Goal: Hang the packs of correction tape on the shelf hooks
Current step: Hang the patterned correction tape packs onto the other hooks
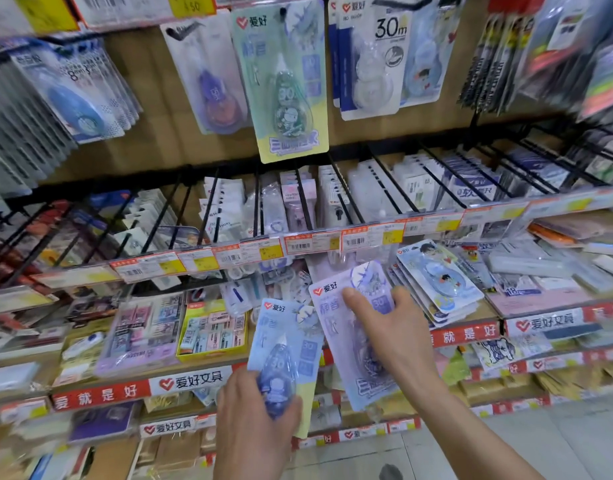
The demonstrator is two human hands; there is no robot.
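Stationery shelf (100,393) | left fingers (293,408) grip blue tape pack (284,336) | right fingers (362,304) grip lilac pack (336,329)

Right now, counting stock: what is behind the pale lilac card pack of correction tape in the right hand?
Around the pale lilac card pack, a red shelf strip shows, running behind it. Whatever lies directly behind, a second pack included, is covered.

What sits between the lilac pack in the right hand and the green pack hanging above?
Head view: a row of black hooks loaded with small packs, then the price label strip, lie between lilac pack and green pack.
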